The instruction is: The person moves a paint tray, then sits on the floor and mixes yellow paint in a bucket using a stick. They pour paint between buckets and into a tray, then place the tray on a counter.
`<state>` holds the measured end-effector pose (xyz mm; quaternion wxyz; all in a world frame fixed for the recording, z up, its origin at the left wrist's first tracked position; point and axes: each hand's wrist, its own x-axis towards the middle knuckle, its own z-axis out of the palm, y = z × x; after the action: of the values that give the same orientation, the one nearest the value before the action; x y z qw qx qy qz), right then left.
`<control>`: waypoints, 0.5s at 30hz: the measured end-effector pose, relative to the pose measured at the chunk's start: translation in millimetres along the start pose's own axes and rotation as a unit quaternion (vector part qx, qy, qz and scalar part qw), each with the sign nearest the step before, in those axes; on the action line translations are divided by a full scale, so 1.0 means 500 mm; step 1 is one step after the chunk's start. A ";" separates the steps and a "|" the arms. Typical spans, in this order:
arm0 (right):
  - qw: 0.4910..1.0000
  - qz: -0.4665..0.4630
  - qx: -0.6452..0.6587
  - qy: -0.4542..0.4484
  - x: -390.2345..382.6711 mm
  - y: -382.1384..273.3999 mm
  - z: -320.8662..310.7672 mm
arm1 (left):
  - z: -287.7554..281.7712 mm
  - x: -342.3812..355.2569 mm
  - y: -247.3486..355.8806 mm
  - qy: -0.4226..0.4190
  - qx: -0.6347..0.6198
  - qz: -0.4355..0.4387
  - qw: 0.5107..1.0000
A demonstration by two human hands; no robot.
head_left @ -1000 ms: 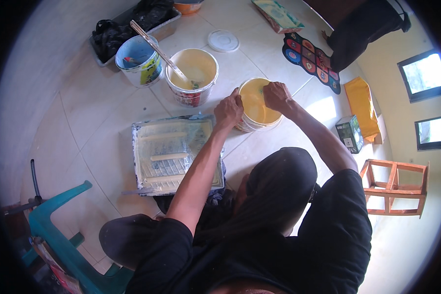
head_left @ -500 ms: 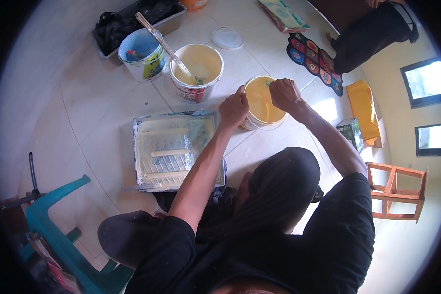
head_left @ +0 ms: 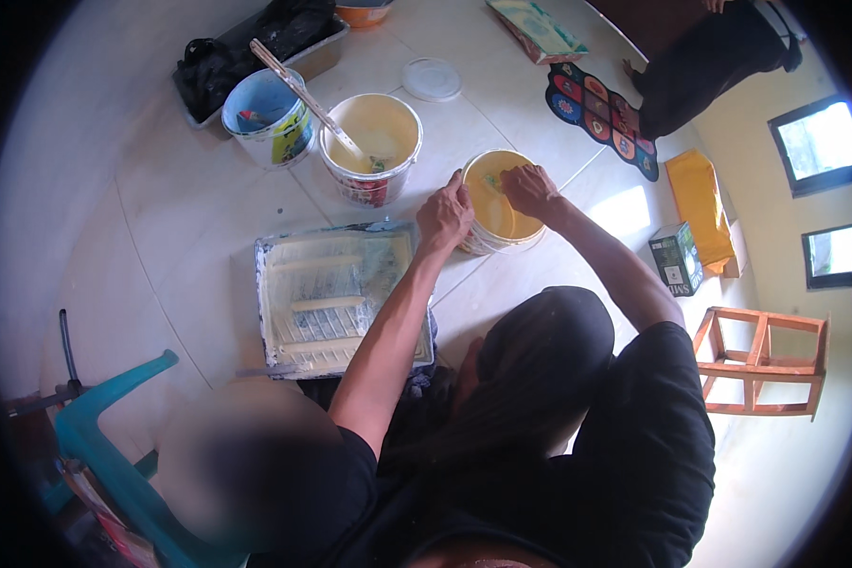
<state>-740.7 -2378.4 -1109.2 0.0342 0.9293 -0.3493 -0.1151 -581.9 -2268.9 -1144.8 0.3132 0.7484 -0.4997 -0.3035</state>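
Observation:
On the tiled floor ahead stands a small bucket with cream-yellow paint inside. My left hand grips its left rim, thumb up. The right hand reaches over the opening from the right, fingers closed; a small greenish thing shows beside the fingertips, too small to make out. Left of this bucket is a larger white paint bucket, with a paint-smeared stick leaning in it. A paint tray coated in cream paint lies near my left forearm, its ribbed slope showing.
A blue-lined bucket and a grey trough holding black plastic stand far left. A white lid lies behind the buckets. Green plastic chair at near left; wooden stool at right. Another person is beside a patterned mat.
My right hand has moved left and slightly down, further over the bucket opening. The left hand stays at the rim. The view has shifted slightly, and a blurred patch now covers the lower left.

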 end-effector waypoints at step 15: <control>0.991 -0.098 -0.034 0.087 -0.020 -0.010 -0.077 | 0.015 -0.002 -0.008 0.064 -0.029 0.036 0.997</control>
<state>-735.5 -2368.7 -1070.8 0.0848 0.9637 -0.2483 -0.0485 -585.8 -2268.0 -1152.1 0.3767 0.7384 -0.4964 -0.2577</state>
